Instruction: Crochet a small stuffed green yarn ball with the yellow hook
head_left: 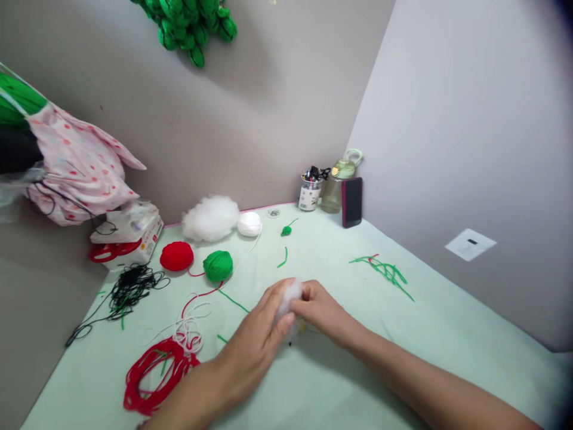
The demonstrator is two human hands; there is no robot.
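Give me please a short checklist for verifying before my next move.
1. White tuft held between left grip and right grip: ok.
2. More white fluff on the table, near the wall: ok.
3. Green yarn ball strand free of the left grip: cannot tell; its end is hidden.
4. Black yarn untangled: not ok, loosely heaped.
5. Phone standing upright: ok.
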